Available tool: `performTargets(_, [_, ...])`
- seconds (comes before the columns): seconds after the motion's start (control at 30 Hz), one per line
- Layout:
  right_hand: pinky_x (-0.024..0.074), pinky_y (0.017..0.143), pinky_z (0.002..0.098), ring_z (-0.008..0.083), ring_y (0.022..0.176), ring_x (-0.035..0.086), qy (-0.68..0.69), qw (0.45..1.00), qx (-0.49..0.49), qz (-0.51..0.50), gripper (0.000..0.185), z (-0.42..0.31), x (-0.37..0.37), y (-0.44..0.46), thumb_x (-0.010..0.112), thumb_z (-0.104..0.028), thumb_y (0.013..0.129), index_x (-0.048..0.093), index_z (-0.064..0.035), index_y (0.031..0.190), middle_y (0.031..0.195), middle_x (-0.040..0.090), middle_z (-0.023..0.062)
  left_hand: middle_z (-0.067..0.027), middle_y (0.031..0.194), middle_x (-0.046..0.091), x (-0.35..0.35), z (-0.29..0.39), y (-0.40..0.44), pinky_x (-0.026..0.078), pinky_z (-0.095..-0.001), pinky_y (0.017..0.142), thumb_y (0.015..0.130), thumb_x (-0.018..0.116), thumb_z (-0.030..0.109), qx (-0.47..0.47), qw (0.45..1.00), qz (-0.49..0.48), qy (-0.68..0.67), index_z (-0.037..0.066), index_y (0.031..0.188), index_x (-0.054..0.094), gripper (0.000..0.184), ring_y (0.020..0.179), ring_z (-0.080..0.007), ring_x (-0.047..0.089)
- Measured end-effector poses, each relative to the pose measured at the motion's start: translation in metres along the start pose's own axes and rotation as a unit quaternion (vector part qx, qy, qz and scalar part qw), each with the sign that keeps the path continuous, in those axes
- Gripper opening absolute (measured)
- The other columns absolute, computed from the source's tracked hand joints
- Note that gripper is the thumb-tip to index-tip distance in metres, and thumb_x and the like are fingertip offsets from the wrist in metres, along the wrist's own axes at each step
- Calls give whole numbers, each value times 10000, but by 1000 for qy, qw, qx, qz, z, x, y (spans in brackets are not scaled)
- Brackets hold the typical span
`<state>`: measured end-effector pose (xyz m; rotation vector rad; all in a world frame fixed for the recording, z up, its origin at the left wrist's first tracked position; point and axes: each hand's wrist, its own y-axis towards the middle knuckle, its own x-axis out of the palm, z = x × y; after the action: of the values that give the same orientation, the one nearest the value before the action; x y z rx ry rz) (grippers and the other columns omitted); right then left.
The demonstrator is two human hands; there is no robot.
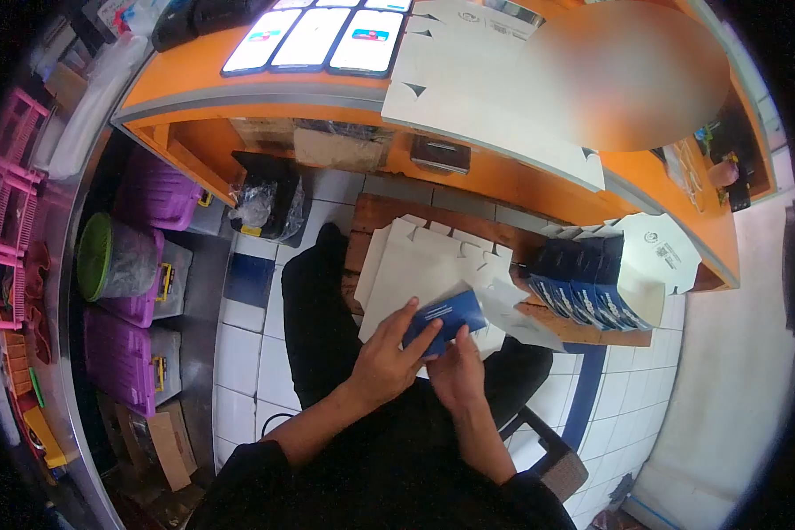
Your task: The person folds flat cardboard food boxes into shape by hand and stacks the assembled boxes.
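Note:
A blue printed cardboard piece with pale flaps, like a partly folded carton, is held between my two hands above my lap. My left hand grips its left side, fingers across the blue face. From below and to the right, my right hand pinches its lower edge; its fingertips are partly hidden. Beneath and beyond it, flat white cardboard blanks with cut tabs lie stacked on the low wooden bench. To the right on that bench, several blue folded cartons stand nested together, white flaps opened outward.
Several lit phones lie on the orange counter ahead, beside a large white cardboard sheet. Purple-lidded bins and a green-rimmed bucket stand at left. A brown stool is at lower right. One area at upper right is blurred.

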<state>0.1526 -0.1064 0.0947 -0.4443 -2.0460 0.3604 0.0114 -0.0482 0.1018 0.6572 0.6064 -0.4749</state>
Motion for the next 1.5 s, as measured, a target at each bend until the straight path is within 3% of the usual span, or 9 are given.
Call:
performTargets(0.47, [461, 912, 274, 167, 1001, 624, -209, 976, -35, 43, 236, 9, 5, -19, 522, -199, 1065, 628, -23, 1182, 1096, 662, 67, -293, 1382, 411, 0, -7, -9, 345, -539, 1063, 929, 661, 380, -52, 989, -138, 17, 70, 1578, 293, 808, 1241, -449, 451])
performTargets(0.57, [467, 898, 297, 214, 959, 637, -401, 906, -127, 46, 175, 10, -18, -16, 560, -133, 1030, 639, -11, 1128, 1043, 662, 94, -284, 1377, 407, 1, -10, -10, 391, -538, 1019, 887, 701, 373, -32, 995, -18, -94, 35, 1545, 320, 832, 1190, -429, 475])
performTargets(0.67, [496, 834, 362, 278, 915, 639, -788, 534, -306, -24, 132, 12, -27, -22, 598, -111, 988, 652, -24, 1072, 972, 649, 118, -235, 1342, 462, -11, 7, 1, 441, -488, 952, 872, 757, 363, 20, 983, 169, -76, 59, 1445, 476, 707, 1158, -363, 505])
performTargets(0.73, [496, 831, 366, 283, 914, 638, -764, 580, -273, -81, 131, -1, -13, -37, 601, -111, 985, 651, -25, 1071, 970, 648, 119, -166, 1286, 522, -22, 11, 6, 479, -447, 877, 819, 829, 373, 145, 971, 184, 55, 84, 1263, 639, 563, 1121, -310, 532])
performTargets(0.87, [495, 827, 374, 294, 913, 637, -710, 669, -172, -141, 130, -18, 3, -66, 608, -112, 978, 649, -26, 1068, 966, 648, 120, -72, 975, 665, -26, 18, 10, 535, -362, 733, 781, 856, 222, 138, 980, 142, 26, 56, 1023, 741, 315, 893, -219, 637])
performTargets(1.03, [495, 821, 385, 307, 911, 636, -726, 648, -216, -82, 130, -16, -1, -53, 617, -112, 970, 646, -28, 1064, 961, 647, 121, -127, 916, 729, -16, 29, 13, 593, -334, 672, 782, 839, 110, 68, 990, 117, -39, -8, 1000, 729, 271, 799, -236, 726])
performTargets(1.17, [494, 816, 394, 317, 909, 635, -803, 523, -287, -1, 131, 26, -37, -26, 624, -113, 963, 644, -30, 1061, 957, 646, 122, -168, 955, 748, -5, 36, 10, 617, -360, 679, 793, 814, 60, 49, 986, 134, -84, -28, 1001, 724, 244, 789, -269, 751])
performTargets(1.3, [494, 811, 402, 328, 908, 634, -814, 498, -299, 34, 132, 43, -52, -20, 630, -113, 956, 642, -31, 1059, 953, 646, 123, -155, 960, 755, -1, 29, 11, 610, -348, 659, 774, 817, 53, 67, 987, 133, -54, -16, 988, 728, 242, 793, -256, 750])
performTargets(1.5, [500, 791, 407, 331, 917, 639, -792, 516, -325, 8, 206, 29, -35, -18, 645, -126, 949, 606, 31, 1076, 1007, 647, 178, -101, 1071, 721, -10, 5, 5, 518, -402, 953, 778, 794, 75, -8, 997, 69, -27, 13, 914, 755, 154, 1129, -264, 651])
